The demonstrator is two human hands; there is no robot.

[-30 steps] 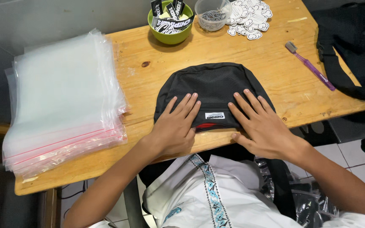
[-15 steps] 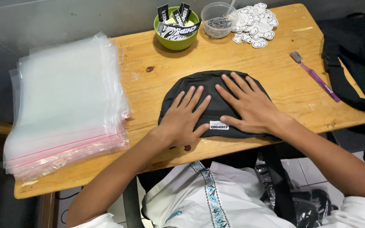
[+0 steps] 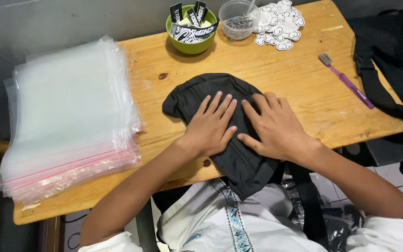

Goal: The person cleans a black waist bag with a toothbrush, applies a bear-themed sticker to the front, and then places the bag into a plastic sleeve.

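A black bag is laid on the wooden worktop, its long axis running from far-left to the near edge, which is overhung by its lower end. It is pressed flat under the left hand and right hand, set side by side with fingers spread; nothing is gripped.

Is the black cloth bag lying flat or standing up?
Flat: the black cloth bag lies on the wooden table, left hand and right hand pressing it.
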